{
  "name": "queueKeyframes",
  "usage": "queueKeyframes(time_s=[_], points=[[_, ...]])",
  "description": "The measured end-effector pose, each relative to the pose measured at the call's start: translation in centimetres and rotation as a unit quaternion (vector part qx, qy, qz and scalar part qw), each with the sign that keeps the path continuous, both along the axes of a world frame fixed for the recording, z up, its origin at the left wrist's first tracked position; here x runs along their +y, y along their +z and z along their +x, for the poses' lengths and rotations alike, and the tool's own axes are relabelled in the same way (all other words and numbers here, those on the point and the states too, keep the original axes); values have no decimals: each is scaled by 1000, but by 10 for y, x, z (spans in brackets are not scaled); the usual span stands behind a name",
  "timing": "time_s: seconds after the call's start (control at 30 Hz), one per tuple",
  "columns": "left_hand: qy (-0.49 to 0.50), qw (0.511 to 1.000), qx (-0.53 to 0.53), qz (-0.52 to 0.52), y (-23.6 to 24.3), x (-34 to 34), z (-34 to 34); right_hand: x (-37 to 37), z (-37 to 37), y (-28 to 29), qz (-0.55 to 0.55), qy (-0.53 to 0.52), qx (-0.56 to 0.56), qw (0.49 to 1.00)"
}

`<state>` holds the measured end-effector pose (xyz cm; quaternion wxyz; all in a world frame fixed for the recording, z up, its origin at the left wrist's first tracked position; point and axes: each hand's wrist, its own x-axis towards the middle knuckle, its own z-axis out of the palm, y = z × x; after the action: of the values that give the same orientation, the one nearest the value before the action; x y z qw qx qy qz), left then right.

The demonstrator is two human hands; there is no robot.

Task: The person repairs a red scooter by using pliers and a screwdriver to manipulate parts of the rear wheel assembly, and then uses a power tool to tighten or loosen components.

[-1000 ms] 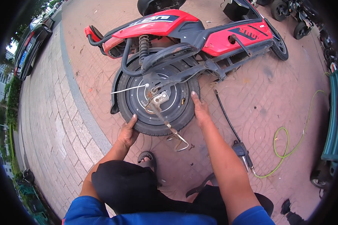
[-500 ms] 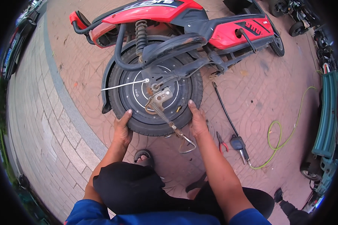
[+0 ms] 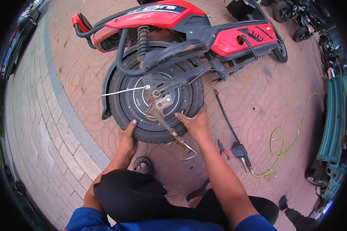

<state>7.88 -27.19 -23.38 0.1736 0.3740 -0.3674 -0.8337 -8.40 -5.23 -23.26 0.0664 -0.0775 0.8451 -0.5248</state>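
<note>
A red and black electric scooter [image 3: 223,40] lies on its side, its rear wheel facing me. My left hand [image 3: 128,139] grips the near-left edge of the black tyre [image 3: 152,136], thumb on the sidewall and fingers partly hidden below. On the near-right edge, my right hand [image 3: 196,124] holds the tyre, its thumb stretched inward over the rim by the small brass-coloured valve [image 3: 182,111]. A long thin metal rod [image 3: 121,91] reaches left from the axle area of the dark hub [image 3: 133,109]. The kickstand [image 3: 188,154] and its spring [image 3: 158,116] extend toward me over the tyre.
Right of the wheel, red-handled pliers [image 3: 223,149] and a tyre inflator gun [image 3: 240,151] with a black tube and yellow-green hose [image 3: 283,144] lie on the paving. Parked vehicles [image 3: 291,19] and a teal ribbed panel [image 3: 331,119] line the right. Another person's leg [image 3: 297,217] shows lower right.
My right thumb has moved inward from the tyre's sidewall to the rim beside the valve. My left hand keeps its grip. The view has shifted slightly.
</note>
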Motion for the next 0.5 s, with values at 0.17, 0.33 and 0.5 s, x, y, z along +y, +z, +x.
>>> queueKeyframes(time_s=[0.17,0.33,0.5], points=[[-15,1000,-4,-3,3,3,3,24,-17,35,45,62,-46,996],[-12,1000,-7,-6,-2,4,3,42,-35,38,59,94,-51,993],[-8,1000,-11,-13,-7,-1,7,16,-26,78,167,68,47,983]])
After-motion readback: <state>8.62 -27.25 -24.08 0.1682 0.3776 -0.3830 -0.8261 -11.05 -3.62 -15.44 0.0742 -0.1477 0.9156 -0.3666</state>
